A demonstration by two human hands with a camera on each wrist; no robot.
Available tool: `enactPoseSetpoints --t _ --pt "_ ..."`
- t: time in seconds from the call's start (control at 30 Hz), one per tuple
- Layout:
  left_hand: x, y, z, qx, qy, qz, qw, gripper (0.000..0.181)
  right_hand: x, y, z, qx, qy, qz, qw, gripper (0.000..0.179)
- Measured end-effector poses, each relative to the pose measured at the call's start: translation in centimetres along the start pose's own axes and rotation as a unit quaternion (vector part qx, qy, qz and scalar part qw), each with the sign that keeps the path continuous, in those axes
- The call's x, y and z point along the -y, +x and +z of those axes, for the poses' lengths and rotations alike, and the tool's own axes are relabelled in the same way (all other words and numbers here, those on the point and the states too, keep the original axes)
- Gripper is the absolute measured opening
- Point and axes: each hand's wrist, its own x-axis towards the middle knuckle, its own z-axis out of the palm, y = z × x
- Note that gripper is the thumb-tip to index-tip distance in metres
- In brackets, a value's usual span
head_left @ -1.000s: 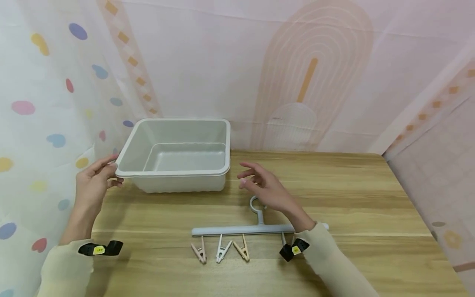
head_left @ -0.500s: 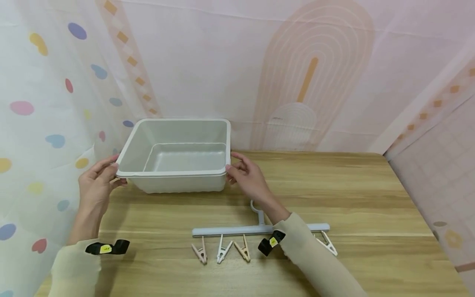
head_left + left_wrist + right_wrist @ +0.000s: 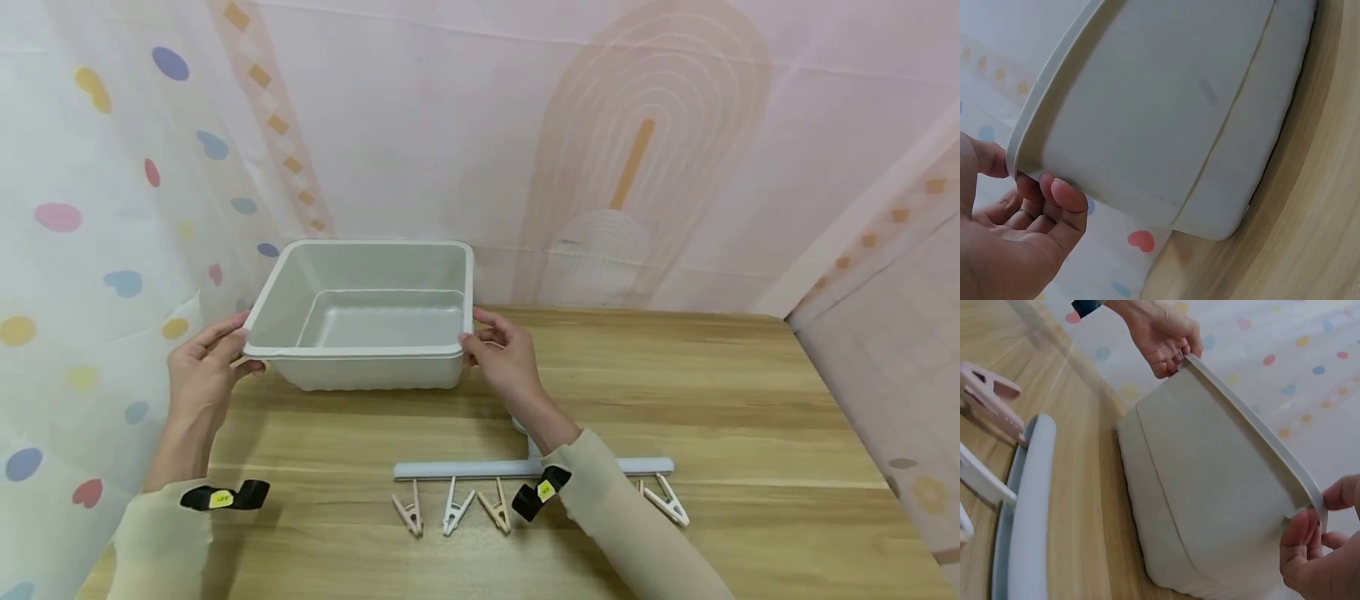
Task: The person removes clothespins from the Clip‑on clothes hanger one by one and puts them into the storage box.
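A pale grey-white plastic basin (image 3: pixel 375 371) sits on the wooden table near the back wall, with nothing inside. At its left side my left hand (image 3: pixel 202 371) pinches the rim between thumb and curled fingers; the left wrist view shows the fingers (image 3: pixel 1066 194) tucked under the lip. On the opposite side my right hand (image 3: pixel 508 354) grips the rim near the front right corner, thumb outside and fingers beneath, as the right wrist view shows. Below the right forearm lies a grey-blue hanger (image 3: pixel 465 470) with several clips, its hook partly hidden by the wrist.
Pink (image 3: pixel 408 512), white (image 3: pixel 456 510) and beige (image 3: pixel 495 510) clips hang from the bar toward the front edge; another white clip (image 3: pixel 667 502) shows beyond the right sleeve. A patterned curtain (image 3: pixel 405 125) rises behind the table (image 3: pixel 720 400) and along its left.
My right hand has moved left from above the hanger's hook to the basin's right rim and taken hold of it. My left hand keeps its hold on the left rim.
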Motion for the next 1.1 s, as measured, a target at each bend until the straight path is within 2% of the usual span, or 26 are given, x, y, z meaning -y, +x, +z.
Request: enactPoseSetpoints --t 0.37,0.73,0.93,1.1 --pt "0.7 0.1 1.8 0.011 0.016 0.005 0.9998 0.018 0.0 -0.1 -1.7 -0.016 0.029 0.006 0.9994 0.034" --pt "1.5 -0.9 3.4 0.007 0.017 -0.002 0.9998 0.02 -0.4 -0.3 -3.4 -0.04 0.046 -0.004 0.9981 0.034" --pt "2.2 -1.4 5.4 0.002 0.036 -0.011 0.9993 0.018 -0.3 -0.7 -5.5 -0.043 0.052 0.002 0.9977 0.037" --pt "2.7 -1.5 7.2 0.0 0.074 -0.021 0.997 0.025 -0.3 -1.0 -7.4 -0.049 0.062 0.014 0.9968 0.037"
